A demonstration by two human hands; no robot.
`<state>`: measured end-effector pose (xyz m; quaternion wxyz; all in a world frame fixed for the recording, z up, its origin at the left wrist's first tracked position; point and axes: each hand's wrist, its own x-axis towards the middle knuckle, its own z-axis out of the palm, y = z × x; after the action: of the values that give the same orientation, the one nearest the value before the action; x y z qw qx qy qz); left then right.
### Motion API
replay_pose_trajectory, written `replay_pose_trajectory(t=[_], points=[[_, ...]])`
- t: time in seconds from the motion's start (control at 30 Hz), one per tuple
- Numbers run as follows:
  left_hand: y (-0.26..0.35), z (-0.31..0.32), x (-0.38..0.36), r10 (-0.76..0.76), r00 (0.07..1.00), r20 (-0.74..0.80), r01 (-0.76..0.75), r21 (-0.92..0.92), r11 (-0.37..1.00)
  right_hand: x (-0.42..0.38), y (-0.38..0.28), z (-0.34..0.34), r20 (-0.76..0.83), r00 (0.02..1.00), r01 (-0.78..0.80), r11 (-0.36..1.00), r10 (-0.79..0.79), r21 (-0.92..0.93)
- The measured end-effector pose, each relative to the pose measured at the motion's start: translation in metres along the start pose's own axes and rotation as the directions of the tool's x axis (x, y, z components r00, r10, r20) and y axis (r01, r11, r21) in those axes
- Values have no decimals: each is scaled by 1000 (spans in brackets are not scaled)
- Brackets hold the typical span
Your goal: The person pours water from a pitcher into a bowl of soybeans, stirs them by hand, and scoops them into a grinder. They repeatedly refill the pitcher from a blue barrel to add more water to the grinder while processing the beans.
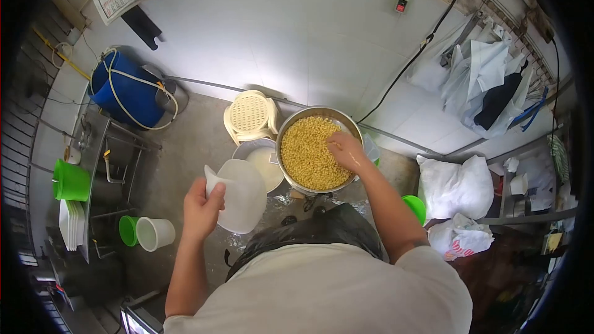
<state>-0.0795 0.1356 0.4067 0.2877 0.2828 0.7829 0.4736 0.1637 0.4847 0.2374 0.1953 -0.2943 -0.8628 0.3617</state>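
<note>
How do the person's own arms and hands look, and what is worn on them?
Both arms are bare from the upper arm down. Short pale grey sleeves end above the elbows. The left hand and right hand have no gloves. No watch or ring can be seen.

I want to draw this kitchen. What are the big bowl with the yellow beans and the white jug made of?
The bowl looks like metal, probably steel: its rim is grey and shiny. The right hand rests in the beans. The jug, held by the left hand, looks like plastic: milky white, dull and slightly see-through.
</note>
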Motion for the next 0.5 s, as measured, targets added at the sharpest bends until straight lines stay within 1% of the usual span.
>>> replay_pose_trajectory(t=[0.03,0.07,0.1,0.13,0.17,0.2,0.23,0.27,0.3,0.33,0.37,0.4,0.43,0.5], points=[[-9,1,-2,9,1000,-30,-11,-62,998,-5,-19,-10,6,1000,0,1000,0,-9],[-17,2,-3,16,998,-60,-23,-122,992,-9,-40,-17,-75,985,-148,982,157,114],[-21,3,-3,13,998,-58,-20,-129,991,-11,-51,-19,-139,938,-278,929,317,246],[-24,4,-1,22,999,-42,-27,-130,991,-12,-47,-14,-140,938,-280,930,318,240],[-25,4,0,32,999,-25,-35,-131,991,-14,-39,-7,-236,968,-90,996,81,-25],[-22,6,0,32,999,-19,-34,-136,990,-17,-35,-1,-260,950,90,950,-172,-300],[-17,8,0,105,994,-4,-105,-85,991,-21,-37,3,-263,950,83,949,-168,-306],[-12,10,5,183,983,12,-183,-37,982,-22,-39,8,-239,967,-111,989,85,-98],[-12,12,11,283,959,12,-282,123,952,-23,-41,12,-162,933,-309,946,322,103],[-4,14,16,284,959,14,-284,117,952,-26,-42,16,-165,932,-311,945,323,98],[7,17,22,379,920,98,-391,264,882,-30,-42,21,-177,936,-292,953,302,82],[19,22,29,455,869,194,-493,392,776,-33,-42,27,-190,940,-275,959,283,65],[32,30,35,451,846,286,-534,436,725,-37,-40,34,-195,939,-278,959,284,59],[56,55,50,421,789,447,-610,487,625,-39,-39,49,48,911,-412,896,409,167]])
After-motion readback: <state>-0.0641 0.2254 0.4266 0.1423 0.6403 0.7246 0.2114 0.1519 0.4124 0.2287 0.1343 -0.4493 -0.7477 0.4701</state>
